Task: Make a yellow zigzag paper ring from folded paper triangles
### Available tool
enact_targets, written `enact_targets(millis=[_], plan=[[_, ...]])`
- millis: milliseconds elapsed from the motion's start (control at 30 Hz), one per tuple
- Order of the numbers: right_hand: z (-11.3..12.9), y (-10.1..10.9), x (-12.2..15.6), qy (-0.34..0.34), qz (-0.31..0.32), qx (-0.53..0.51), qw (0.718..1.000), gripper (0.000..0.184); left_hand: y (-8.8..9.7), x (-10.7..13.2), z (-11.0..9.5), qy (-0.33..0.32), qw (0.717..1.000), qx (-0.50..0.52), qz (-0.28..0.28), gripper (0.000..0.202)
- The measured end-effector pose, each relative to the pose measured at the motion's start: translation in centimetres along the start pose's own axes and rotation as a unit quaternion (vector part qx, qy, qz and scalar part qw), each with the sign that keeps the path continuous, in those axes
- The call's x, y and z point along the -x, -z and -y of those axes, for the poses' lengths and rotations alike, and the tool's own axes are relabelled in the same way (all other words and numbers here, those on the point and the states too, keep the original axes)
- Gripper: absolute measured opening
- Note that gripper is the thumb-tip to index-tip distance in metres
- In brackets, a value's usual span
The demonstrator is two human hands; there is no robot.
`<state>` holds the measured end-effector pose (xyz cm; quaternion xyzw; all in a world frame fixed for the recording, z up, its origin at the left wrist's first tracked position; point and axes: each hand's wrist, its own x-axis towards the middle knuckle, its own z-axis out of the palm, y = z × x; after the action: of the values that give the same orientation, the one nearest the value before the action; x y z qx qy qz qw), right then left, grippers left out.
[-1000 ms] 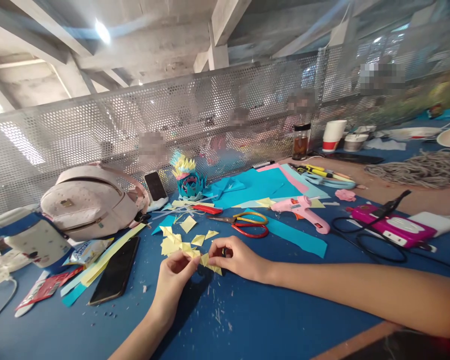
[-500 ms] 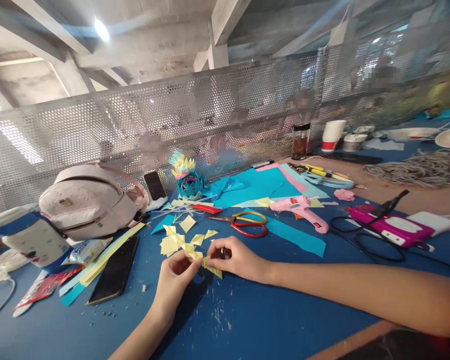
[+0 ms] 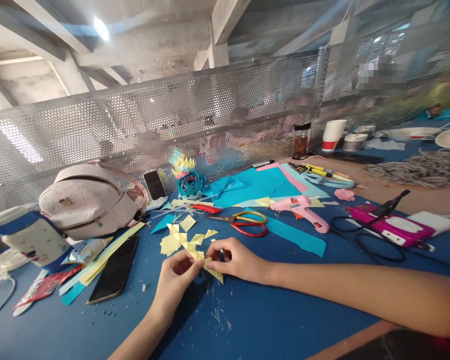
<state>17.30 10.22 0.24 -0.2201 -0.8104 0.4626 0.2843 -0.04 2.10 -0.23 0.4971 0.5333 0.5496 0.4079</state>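
Between the fingertips of both hands is a folded yellow paper strip (image 3: 215, 275), its pointed end hanging toward me. My left hand (image 3: 175, 280) pinches its left part between thumb and fingers. On the other side, my right hand (image 3: 238, 260) grips it with thumb and forefinger, the remaining fingers curled. Just beyond the left hand lie several small yellow paper pieces (image 3: 170, 244), some folded; whether the nearest ones join the held strip I cannot tell. Scissors (image 3: 249, 223) with red and yellow handles rest past the right hand.
A pink glue gun (image 3: 302, 211) and blue paper sheets (image 3: 262, 185) lie farther back, near a folded-paper figure (image 3: 189, 180). At left are a black phone (image 3: 114, 270), a backpack (image 3: 86, 200) and a tumbler (image 3: 37, 240). A magenta power strip (image 3: 392, 226) with black cable sits right.
The strip's pointed end has shifted slightly toward me and right, and the yellow folds beyond my left hand have moved a little. Both hands stay nearly in place, still pinching the paper.
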Motion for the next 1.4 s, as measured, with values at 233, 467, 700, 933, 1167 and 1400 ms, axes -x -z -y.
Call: enact_targets(millis=[233,467,700,933,1167,1400], plan=[[0.24,0.04,0.12,-0.002,0.003,-0.011,1.0,0.017,-0.14,0.01,0.39,-0.012,1.0,-0.005,-0.013,0.032],[0.14,0.08,0.11,0.0,0.008,-0.019,1.0,0.022,0.27,-0.08,0.38,-0.005,1.0,-0.001,0.021,0.028],[0.14,0.07,0.01,-0.005,-0.002,-0.019,1.0,0.029,0.23,-0.1,0.12,-0.006,0.999,-0.002,0.032,0.024],[0.34,0.14,0.02,-0.013,0.0,-0.04,0.999,0.022,0.13,0.21,-0.44,-0.01,1.0,-0.004,0.024,0.026],[0.33,0.26,0.03,-0.017,0.04,-0.074,0.996,0.027,-0.13,0.33,-0.48,-0.024,0.999,0.005,-0.02,0.028],[-0.15,0.08,-0.06,-0.006,0.057,-0.077,0.995,0.033,0.38,0.24,-0.14,-0.004,0.999,0.035,-0.039,0.028]])
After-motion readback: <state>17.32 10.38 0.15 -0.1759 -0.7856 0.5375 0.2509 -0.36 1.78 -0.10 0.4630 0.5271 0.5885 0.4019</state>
